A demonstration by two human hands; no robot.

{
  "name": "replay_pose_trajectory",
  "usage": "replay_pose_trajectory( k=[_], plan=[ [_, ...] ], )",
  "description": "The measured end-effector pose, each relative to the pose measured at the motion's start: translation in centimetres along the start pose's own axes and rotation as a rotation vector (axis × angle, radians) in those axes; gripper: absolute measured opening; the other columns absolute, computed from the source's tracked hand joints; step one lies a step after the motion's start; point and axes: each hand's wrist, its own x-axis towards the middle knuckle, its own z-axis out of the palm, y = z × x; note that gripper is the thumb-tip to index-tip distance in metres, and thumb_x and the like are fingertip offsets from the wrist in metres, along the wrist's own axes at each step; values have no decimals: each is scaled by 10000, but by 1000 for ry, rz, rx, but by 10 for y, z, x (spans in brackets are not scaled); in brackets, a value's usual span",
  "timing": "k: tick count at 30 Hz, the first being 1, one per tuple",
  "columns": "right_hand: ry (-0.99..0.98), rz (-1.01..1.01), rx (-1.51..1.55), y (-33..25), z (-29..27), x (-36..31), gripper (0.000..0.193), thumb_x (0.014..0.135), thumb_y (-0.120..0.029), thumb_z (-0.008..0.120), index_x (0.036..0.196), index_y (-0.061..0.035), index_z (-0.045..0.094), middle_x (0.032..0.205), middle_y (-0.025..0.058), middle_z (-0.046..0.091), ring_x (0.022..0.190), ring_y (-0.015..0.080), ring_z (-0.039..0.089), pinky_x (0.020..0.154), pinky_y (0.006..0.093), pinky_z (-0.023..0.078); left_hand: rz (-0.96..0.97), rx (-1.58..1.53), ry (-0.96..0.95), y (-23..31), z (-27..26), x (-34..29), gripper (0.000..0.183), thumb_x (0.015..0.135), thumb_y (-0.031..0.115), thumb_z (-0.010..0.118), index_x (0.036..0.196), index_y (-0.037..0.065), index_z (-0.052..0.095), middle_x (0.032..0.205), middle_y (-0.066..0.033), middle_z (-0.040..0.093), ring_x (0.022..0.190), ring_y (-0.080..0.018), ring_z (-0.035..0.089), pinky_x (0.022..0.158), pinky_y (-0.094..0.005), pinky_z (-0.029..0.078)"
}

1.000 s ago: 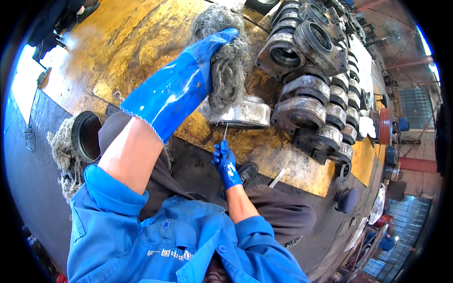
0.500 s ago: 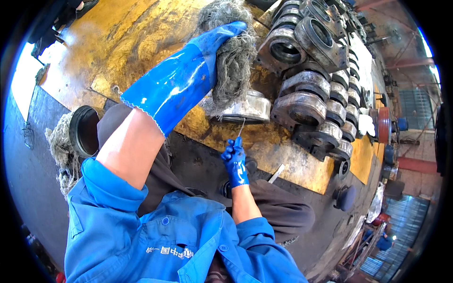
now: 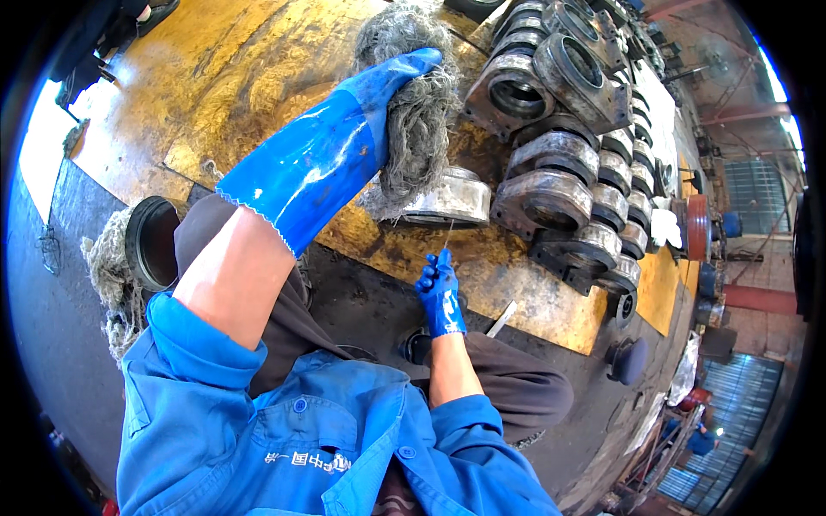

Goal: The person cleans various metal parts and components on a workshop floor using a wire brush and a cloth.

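My left hand (image 3: 391, 84), in a long blue rubber glove, is closed on a thick bundle of grey cotton waste (image 3: 420, 129). The strands hang over the near side of a round metal housing (image 3: 449, 199) and hide part of it. My right hand (image 3: 440, 297), in a shorter-looking blue glove, is wrapped round a thin metal pick (image 3: 449, 234). Its handle is hidden in my fingers, and its slim tip points up at the housing's lower rim. Whether the tip touches the rim I cannot tell.
Several greasy bearing housings (image 3: 551, 193) stand stacked in rows on the right. The yellow, oil-stained floor sheet (image 3: 258, 77) lies beneath. By my left knee are an open can (image 3: 155, 242) and more cotton waste (image 3: 107, 258). A flat metal strip (image 3: 502, 319) lies near my right knee.
My right hand has shifted slightly to the right with the pick. The left hand and cotton waste have moved a little left and nearer.
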Motion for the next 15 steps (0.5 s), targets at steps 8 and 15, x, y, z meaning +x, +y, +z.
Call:
replay_pose_trajectory(
  k=[8, 15],
  plan=[
    [155, 85, -26, 11, 2, 19, 505, 945, -645, 650, 999, -143, 653, 646, -26, 510, 469, 123, 372, 465, 338, 335, -1, 63, 88, -1, 28, -1, 501, 942, 264, 695, 1386, 54, 597, 1294, -256, 658, 1090, -365, 696, 923, -478, 606],
    [24, 55, -56, -1, -28, 16, 504, 931, -634, 674, 992, -135, 647, 640, -33, 499, 473, 122, 381, 462, 318, 335, -25, 10, 69, 0, 23, 1, 486, 955, 253, 680, 1379, 32, 594, 1304, -238, 657, 1122, -362, 689, 938, -463, 601]
  ],
)
